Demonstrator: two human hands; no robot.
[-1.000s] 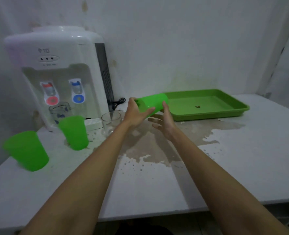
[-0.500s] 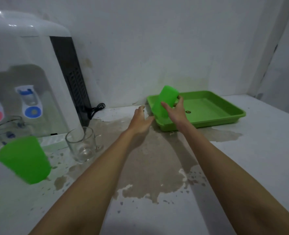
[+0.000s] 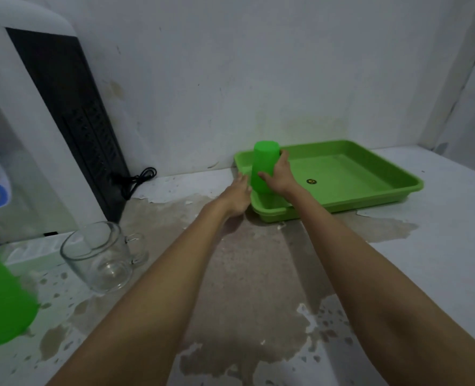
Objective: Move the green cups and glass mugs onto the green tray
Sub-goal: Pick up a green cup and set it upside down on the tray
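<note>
A green cup (image 3: pixel 264 165) stands upside down in the near left corner of the green tray (image 3: pixel 370 196), with my right hand (image 3: pixel 279 176) wrapped around its right side. My left hand (image 3: pixel 237 195) rests beside the tray's left rim with its fingers apart, holding nothing. A clear glass mug (image 3: pixel 100 256) sits upright on the counter at the left, handle pointing right. Another green cup (image 3: pixel 1 299) is cut off by the lower left edge of the view, upside down on the counter.
A white water dispenser (image 3: pixel 36 129) with a black side panel fills the left side, its black cord (image 3: pixel 134 181) coiled against the wall. A wide brown wet patch (image 3: pixel 244 288) spreads over the white counter between mug and tray. The wall runs close behind the tray.
My right hand has turned the green cup from tilted to upright, bottom up, and lowered it into the tray's corner. The view has shifted closer and to the right.
</note>
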